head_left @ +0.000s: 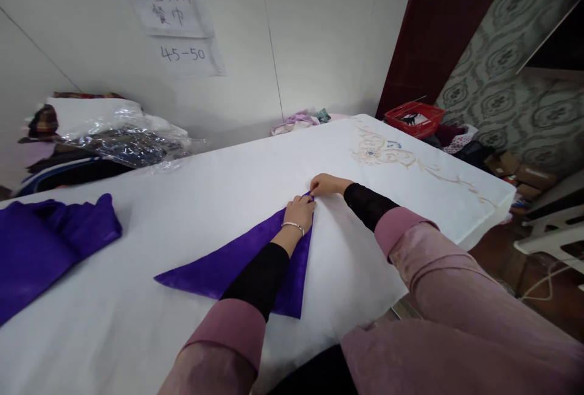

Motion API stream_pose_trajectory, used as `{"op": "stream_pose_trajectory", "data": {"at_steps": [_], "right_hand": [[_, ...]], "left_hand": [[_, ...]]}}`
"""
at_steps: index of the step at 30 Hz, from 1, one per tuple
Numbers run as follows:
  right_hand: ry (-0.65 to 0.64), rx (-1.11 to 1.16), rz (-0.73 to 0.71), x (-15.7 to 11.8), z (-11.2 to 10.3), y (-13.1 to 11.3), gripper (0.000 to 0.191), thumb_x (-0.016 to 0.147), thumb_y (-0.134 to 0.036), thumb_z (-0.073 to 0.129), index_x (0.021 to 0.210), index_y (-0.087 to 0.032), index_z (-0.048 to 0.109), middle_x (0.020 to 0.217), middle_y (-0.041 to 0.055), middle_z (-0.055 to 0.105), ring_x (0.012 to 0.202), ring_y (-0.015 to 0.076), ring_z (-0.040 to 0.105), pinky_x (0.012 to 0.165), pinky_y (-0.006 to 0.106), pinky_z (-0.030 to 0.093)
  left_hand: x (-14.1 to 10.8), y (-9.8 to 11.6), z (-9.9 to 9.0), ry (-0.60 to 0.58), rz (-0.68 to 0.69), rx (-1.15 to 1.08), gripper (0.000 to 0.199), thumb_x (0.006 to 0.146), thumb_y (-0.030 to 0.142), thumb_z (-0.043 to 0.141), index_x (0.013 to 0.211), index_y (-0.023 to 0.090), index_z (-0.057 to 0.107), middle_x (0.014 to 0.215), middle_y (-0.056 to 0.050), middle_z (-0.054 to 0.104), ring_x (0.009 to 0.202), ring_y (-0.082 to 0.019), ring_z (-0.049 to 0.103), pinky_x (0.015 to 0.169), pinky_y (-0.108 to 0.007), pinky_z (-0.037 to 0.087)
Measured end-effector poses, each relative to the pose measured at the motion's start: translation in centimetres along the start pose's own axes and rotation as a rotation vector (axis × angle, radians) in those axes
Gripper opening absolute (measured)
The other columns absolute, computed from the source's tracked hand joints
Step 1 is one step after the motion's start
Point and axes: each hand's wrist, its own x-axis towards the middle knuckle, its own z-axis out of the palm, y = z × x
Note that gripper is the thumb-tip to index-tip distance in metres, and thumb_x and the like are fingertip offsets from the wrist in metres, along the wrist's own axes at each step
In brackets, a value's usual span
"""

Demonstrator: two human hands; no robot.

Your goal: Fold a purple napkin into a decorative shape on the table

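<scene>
A purple cloth napkin (237,255) lies on the white tablecloth, folded into a triangle with its narrow tip at the far end. My left hand (300,211), a silver bracelet on its wrist, is bent over the cloth just below that tip, fingers closed on it. Right at the tip, my right hand (325,184) pinches the corner between thumb and fingers. The two hands are almost touching. Part of the napkin is hidden under my left forearm. More purple cloth (50,243) lies loosely crumpled at the left edge of the table.
The white tablecloth (182,328) has an embroidered floral pattern at its far right. Clothes under clear plastic (132,133) are piled at the back left. A red basket (414,118) stands beyond the back right edge. White stools (554,240) and cardboard boxes (533,176) are at the right.
</scene>
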Motion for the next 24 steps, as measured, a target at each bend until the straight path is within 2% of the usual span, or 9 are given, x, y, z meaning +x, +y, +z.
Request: {"op": "stream_pose_trajectory", "data": {"at_steps": [6,17,24], "right_hand": [[-0.067,-0.007,-0.006,0.7,-0.3,0.2,0.021,0.06,-0.021,0.074,0.08,-0.016,0.07,0.083,0.0037,0.071,0.074,0.0147,0.06,0.061,0.02,0.04],[-0.113,0.146,-0.073,1.0,-0.7,1.2,0.011,0.063,-0.019,0.068,0.072,-0.015,0.067,0.069,-0.0012,0.066,0.065,0.0111,0.055,0.062,0.021,0.041],[-0.142,0.215,-0.064,1.1,-0.8,1.9,0.014,0.063,-0.017,0.065,0.076,-0.016,0.069,0.071,-0.0014,0.067,0.065,0.0107,0.056,0.063,0.021,0.042]], "left_hand": [[-0.2,0.1,0.1,0.004,0.022,0.03,0.03,0.09,0.022,0.039,0.11,0.027,0.061,0.125,-0.002,0.056,0.107,-0.024,0.045,0.079,-0.037,0.041],[-0.7,0.1,0.0,0.001,0.053,0.06,0.033,0.088,0.015,0.039,0.111,0.025,0.059,0.125,-0.001,0.056,0.107,-0.023,0.044,0.081,-0.038,0.039],[-0.6,0.1,0.1,-0.003,0.05,0.06,0.033,0.089,0.016,0.038,0.113,0.025,0.059,0.125,-0.001,0.056,0.107,-0.023,0.044,0.081,-0.037,0.039]]}}
